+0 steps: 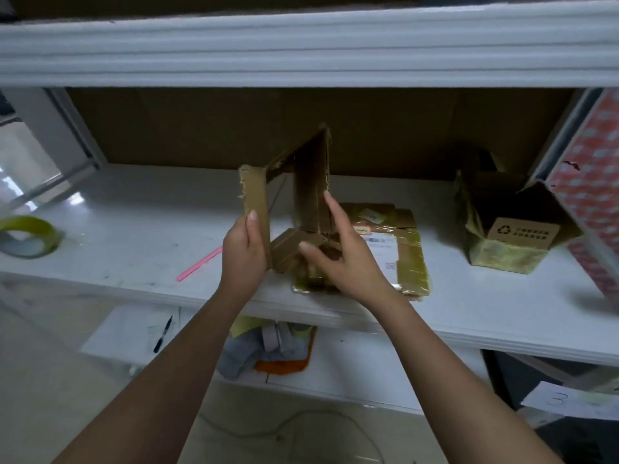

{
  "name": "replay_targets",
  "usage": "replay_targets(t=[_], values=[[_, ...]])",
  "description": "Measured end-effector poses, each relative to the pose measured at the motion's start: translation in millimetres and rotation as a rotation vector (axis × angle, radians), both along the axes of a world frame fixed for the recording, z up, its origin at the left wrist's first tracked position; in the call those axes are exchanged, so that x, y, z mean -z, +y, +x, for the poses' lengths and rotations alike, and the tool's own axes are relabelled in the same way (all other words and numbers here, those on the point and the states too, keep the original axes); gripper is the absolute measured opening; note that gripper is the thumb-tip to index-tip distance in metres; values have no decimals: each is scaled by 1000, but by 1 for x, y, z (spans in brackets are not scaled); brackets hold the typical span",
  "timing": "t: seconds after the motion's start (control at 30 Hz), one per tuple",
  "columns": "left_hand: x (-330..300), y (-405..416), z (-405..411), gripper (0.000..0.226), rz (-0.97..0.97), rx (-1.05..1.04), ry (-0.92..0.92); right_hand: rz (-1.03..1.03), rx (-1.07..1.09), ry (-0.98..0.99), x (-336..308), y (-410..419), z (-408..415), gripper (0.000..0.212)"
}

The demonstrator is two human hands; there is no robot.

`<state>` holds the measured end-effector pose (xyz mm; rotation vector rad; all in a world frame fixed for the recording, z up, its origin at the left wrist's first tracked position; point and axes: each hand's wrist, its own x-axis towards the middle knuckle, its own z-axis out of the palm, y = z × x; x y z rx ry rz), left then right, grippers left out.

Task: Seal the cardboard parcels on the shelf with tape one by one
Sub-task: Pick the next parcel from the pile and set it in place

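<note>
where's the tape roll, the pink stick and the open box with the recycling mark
tape roll (30, 236), head view, on its yellow-green band
pink stick (199, 264), head view, mid-length
open box (522, 233), head view, on the flap with the recycling mark

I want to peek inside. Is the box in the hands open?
Open: the box has flaps standing up, untaped, between left hand and right hand.

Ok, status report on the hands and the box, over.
Left hand grips open box flap; right hand open, fingers on flap. Tape roll far left on shelf, untouched.
</note>
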<state>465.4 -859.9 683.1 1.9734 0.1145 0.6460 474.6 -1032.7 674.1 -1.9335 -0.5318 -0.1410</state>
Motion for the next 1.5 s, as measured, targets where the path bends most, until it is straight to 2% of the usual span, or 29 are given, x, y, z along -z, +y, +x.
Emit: replay_targets(t=[0.1,0.27,0.47,0.6,0.73,0.87,0.97,1.07,1.17,1.33,1.4,1.5], values=[[-10,45,0,39,-148,-33,-2,-42,-53,-33,-12,44,-6,111],[-23,133,3,38,-413,-28,22,-11,44,-123,-23,132,-6,93],[-31,216,1,29,-586,27,37,-16,19,-143,-21,239,2,121],[-34,264,1,32,-628,6,69,-19,-18,-146,-24,284,12,113],[-35,307,12,18,-554,-41,16,0,-110,-48,-29,307,33,105],[-21,349,32,52,-378,-110,17,71,-177,149,-32,299,69,102],[-12,370,48,70,-290,-9,97,72,-209,152,-35,292,96,97],[-11,373,67,83,-231,108,117,38,-261,146,-36,291,120,81],[-13,368,89,67,-193,168,67,62,-254,135,-36,292,132,68],[-12,359,109,37,-311,262,-71,56,-244,115,-34,294,132,54],[-15,361,112,21,-296,296,-107,114,-158,93,-33,293,130,51],[-16,364,116,14,-170,278,-91,152,1,27,-29,291,128,43]])
